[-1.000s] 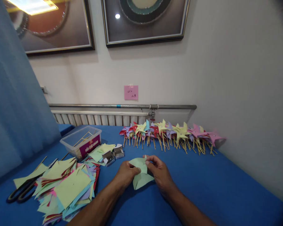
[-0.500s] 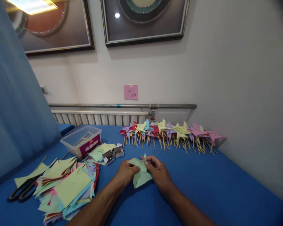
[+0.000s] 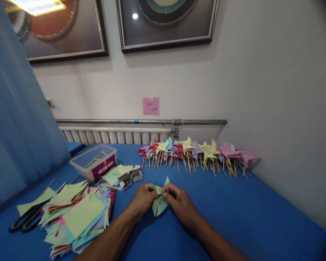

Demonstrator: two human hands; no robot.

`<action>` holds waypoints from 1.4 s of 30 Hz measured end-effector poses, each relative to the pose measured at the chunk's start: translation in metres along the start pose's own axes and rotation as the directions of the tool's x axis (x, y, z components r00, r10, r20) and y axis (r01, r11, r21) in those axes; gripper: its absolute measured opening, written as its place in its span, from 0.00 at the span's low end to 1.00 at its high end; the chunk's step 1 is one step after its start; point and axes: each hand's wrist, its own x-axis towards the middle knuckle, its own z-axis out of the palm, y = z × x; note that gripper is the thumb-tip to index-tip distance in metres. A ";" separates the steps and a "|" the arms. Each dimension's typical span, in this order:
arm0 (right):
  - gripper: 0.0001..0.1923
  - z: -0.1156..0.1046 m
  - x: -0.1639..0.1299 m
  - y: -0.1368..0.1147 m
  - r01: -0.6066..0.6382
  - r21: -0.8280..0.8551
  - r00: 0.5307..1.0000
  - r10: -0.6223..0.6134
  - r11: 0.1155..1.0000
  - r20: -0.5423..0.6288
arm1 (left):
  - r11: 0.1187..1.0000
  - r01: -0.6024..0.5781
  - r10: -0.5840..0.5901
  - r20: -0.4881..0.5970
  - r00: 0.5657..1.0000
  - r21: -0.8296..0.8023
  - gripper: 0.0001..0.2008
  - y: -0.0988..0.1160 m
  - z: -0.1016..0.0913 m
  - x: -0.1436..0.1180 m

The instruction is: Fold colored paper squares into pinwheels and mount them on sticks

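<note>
The thumb and fingers of the left hand [image 3: 145, 198] pinch the left edge of a pale green paper piece [image 3: 159, 206], which is held just below the centre of the frame, while the right hand [image 3: 179, 203] grips the same paper near its middle, thumb against bent fingers. One pointed corner stands up beyond the right fingertips, and the lower part hangs down in folded points between the two hands. Beneath them spreads a blue table covering [image 3: 233, 214]. Up and left of the left hand, two small open boxes [image 3: 125, 182] sit side by side, the nearer one with small dark bits inside. Next to them lies a small stack of coloured paper [image 3: 118, 173], and behind that a clear plastic tub [image 3: 104, 168] with a purple label and thin sticks in it. The lower left carries a large heap of paper sheets [image 3: 84, 214], with black-handled scissors [image 3: 34, 211] at its left side. Right of centre, a row of pinwheels [image 3: 209, 154] on sticks lies along the far edge, in yellow, pink, red, purple and blue. Above it run a metal pipe [image 3: 111, 121] and a pink note [image 3: 151, 106] on the wall; a blue curtain [image 3: 21, 108] fills the left edge.
</note>
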 end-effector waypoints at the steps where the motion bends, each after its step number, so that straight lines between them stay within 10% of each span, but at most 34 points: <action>1: 0.08 -0.001 0.000 -0.001 0.002 0.001 1.000 -0.002 1.000 0.007 | 1.000 0.002 -0.002 0.010 1.000 -0.011 0.07 0.000 0.000 0.000; 13: 0.04 0.009 0.001 0.006 -0.066 0.059 0.991 0.072 0.996 -0.110 | 0.999 -0.022 0.023 0.027 0.999 -0.038 0.08 -0.002 0.003 -0.001; 20: 0.38 0.012 0.007 0.008 -0.097 0.449 0.978 0.170 0.888 -0.124 | 0.994 -0.013 0.021 0.072 0.997 -0.111 0.09 0.004 0.001 -0.003; 27: 0.16 -0.001 0.004 0.004 -0.227 0.487 0.971 0.236 0.844 0.043 | 0.996 -0.006 0.013 0.085 0.996 -0.090 0.10 0.005 -0.002 -0.003; 42: 0.19 0.007 0.004 0.000 -0.246 0.498 0.968 0.236 0.831 0.085 | 0.994 0.005 0.012 0.154 0.988 -0.108 0.13 0.004 0.001 -0.007</action>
